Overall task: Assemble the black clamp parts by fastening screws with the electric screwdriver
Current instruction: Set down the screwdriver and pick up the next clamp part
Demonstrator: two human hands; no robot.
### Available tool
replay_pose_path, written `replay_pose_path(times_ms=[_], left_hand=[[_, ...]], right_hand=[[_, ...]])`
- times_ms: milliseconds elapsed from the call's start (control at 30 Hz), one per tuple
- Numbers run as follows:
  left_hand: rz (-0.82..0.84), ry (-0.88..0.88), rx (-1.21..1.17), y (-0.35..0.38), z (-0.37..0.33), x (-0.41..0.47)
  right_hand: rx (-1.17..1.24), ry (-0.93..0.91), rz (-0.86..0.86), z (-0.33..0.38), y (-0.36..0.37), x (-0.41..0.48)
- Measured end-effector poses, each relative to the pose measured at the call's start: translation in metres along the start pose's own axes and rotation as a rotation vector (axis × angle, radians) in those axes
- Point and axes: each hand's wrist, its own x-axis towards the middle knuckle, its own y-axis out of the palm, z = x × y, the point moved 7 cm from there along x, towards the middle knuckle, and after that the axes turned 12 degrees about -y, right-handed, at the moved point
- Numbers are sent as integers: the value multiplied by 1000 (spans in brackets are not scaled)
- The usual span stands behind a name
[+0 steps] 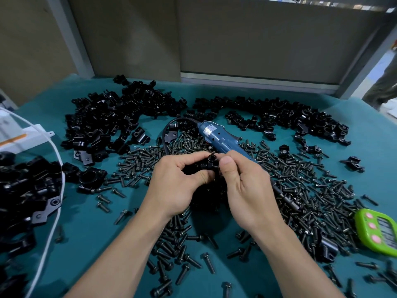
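Observation:
My left hand (pixel 178 186) and my right hand (pixel 242 188) meet over the middle of the table, both curled round a black clamp part (pixel 209 163) held between them. The right thumb and fingers pinch at its right side, where a screw seems to sit. A blue electric screwdriver (pixel 219 137) lies on the table just behind the hands, its cord looping left. Loose black screws (pixel 300 190) are spread all round under the hands.
Heaps of black clamp parts (pixel 111 121) line the back of the green table (pixel 86 233), more at the back right (pixel 290 117). A white-rimmed bin of clamps (pixel 28 190) stands at the left. A green timer (pixel 380 231) sits at the right edge.

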Motion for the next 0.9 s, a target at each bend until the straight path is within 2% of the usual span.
replay_pose_path(times_ms=[100, 233, 400, 633, 767, 900], left_hand=[[-34, -49, 7, -3, 6, 3], [-1, -75, 6, 0, 8, 1], [-38, -76, 21, -2, 10, 2], [-1, -103, 2, 2, 10, 2], [-33, -100, 13, -3, 12, 2], [0, -84, 18, -2, 8, 0]], right_hand=[[-23, 7, 58, -4, -2, 0], [-118, -12, 20, 0, 0, 2], [-41, -3, 48, -3, 0, -2], [-102, -8, 33, -3, 0, 0], [-37, 9, 61, -7, -1, -5], [-90, -61, 88, -1, 1, 1]])
